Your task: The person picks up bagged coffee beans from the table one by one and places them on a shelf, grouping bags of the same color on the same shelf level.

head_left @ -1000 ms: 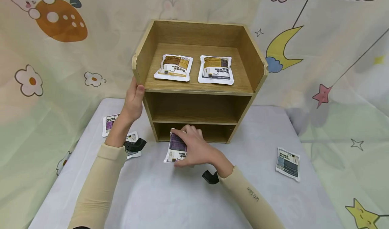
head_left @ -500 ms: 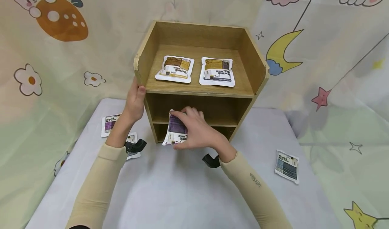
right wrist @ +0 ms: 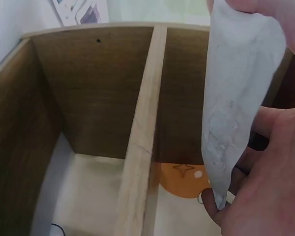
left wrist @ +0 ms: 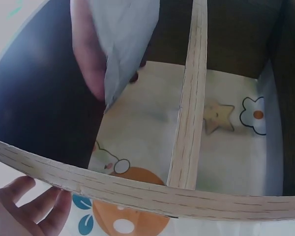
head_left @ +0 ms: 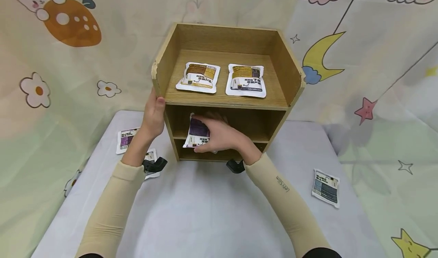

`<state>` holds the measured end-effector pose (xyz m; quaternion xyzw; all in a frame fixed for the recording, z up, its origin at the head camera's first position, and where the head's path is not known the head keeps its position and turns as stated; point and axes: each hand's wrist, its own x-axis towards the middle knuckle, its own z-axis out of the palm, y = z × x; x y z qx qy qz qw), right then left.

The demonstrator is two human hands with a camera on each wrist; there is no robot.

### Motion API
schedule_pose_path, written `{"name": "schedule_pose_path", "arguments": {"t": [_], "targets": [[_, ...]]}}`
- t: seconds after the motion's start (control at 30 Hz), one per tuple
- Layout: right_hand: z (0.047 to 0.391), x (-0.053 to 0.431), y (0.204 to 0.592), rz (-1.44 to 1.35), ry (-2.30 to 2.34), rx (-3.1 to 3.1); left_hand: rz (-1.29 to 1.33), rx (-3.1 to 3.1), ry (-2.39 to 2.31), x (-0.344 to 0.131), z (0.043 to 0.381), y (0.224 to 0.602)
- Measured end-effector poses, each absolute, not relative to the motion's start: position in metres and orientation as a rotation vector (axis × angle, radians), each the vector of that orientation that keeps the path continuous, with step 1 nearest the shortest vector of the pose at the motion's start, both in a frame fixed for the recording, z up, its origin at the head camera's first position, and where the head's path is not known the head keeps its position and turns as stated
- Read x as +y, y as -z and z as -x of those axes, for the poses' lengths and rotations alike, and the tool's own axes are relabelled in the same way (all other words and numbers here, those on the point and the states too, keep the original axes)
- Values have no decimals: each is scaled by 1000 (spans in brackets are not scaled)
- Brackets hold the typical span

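My right hand (head_left: pixel 222 134) holds a purple-and-white packet (head_left: pixel 197 132) upright in front of the middle compartment of a small wooden shelf (head_left: pixel 229 105). In the right wrist view, the packet's pale side (right wrist: pixel 238 93) stands between thumb and fingers. The packet overlaps the board (right wrist: pixel 140 132) below the middle compartment in the head view. My left hand (head_left: pixel 154 115) rests against the shelf's outer left side, its fingertips (left wrist: pixel 63 199) at the panel in the left wrist view. On the top shelf lie two white packets, one brown-and-yellow (head_left: pixel 198 78) and one yellow-and-navy (head_left: pixel 245 80).
A purple-and-white packet (head_left: pixel 126 138) and a grey-and-white packet (head_left: pixel 151 161) lie on the white table (head_left: pixel 212 212) at left, partly behind my left forearm. Another grey-and-white packet (head_left: pixel 326 188) lies at right. A patterned cloth (head_left: pixel 68 79) hangs behind the shelf.
My right hand has lifted the purple-and-white packet from before the bottom compartment up to the middle one and further toward the shelf. The left hand stays at the shelf's side.
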<state>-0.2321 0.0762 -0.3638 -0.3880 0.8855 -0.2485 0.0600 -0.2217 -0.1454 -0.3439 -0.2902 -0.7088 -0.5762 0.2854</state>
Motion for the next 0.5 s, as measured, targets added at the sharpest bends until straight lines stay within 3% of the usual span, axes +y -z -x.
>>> {"name": "schedule_pose_path", "arguments": {"t": [0.27,0.5], "targets": [[256,69,365,1038,894,2533,786,-1901,1505,-155,247,368],[274,58,363,938,901,2487,766,-1908,1506,-156,247,370]]}}
